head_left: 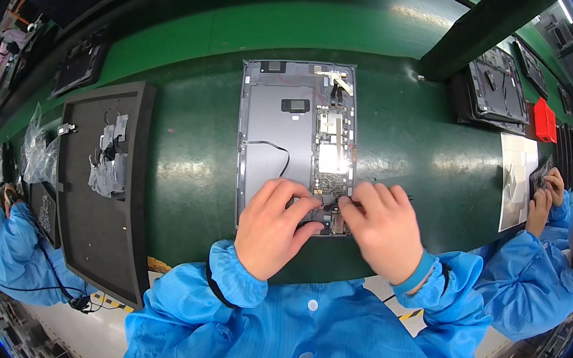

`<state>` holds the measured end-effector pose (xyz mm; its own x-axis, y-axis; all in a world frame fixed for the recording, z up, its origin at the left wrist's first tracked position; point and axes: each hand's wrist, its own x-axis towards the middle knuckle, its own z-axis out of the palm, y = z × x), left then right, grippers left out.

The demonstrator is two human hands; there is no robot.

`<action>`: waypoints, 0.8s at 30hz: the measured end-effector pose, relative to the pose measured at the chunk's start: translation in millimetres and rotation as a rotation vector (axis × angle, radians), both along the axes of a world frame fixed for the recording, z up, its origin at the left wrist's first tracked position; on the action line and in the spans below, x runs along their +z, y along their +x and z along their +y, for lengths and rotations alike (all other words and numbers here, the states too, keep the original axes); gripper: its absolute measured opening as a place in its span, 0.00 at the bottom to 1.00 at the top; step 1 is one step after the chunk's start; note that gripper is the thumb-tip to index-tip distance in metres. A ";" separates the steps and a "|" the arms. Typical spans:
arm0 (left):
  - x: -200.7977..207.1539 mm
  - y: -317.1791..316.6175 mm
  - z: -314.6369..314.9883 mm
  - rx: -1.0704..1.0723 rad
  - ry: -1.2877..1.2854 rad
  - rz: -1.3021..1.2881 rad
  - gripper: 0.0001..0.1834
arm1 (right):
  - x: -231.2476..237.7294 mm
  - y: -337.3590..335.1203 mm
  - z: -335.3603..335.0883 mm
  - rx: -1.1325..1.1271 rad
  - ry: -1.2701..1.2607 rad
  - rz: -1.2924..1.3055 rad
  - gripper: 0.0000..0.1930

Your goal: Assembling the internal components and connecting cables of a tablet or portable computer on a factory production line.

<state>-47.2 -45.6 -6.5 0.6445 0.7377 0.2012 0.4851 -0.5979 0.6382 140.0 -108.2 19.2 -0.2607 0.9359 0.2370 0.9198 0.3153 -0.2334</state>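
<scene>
An opened flat grey device casing (pixel 272 120), like a laptop shell, lies on the green table in front of me. A long circuit board (pixel 330 181) runs down its right side, and a black cable (pixel 283 151) curves across its left part. At the lower end of the board, my left hand (pixel 272 229) is closed, thumb and forefinger bent together over small parts. From the other side my right hand (pixel 386 228) reaches in with curled fingers, its tips pressed to the board's lower right edge. Whatever is between the fingertips is too small or hidden to name.
Left of the casing stands a dark foam-lined tray (pixel 91 226) holding grey plastic-wrapped pieces (pixel 110 157). Clear plastic bags (pixel 39 156) lie beyond it. A dark post (pixel 471 41), stacked casings (pixel 494 90) and a red bin (pixel 544 121) stand right. Co-workers sit both sides.
</scene>
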 end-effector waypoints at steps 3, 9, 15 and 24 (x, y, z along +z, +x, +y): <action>-1.5 -0.1 0.9 0.006 -0.013 0.006 0.19 | 5.5 -21.0 1.4 -0.015 0.014 -0.292 0.05; 9.3 -13.1 7.4 0.060 -0.188 -0.192 0.12 | 0.0 22.2 8.8 -0.028 -0.141 0.236 0.08; 9.2 -47.4 44.2 0.333 -0.208 -0.188 0.12 | -13.9 30.3 -9.9 -0.252 -0.087 0.566 0.09; -1.1 -53.5 48.9 0.359 -0.311 -0.092 0.19 | -21.1 20.7 -10.4 -0.014 -0.031 0.319 0.14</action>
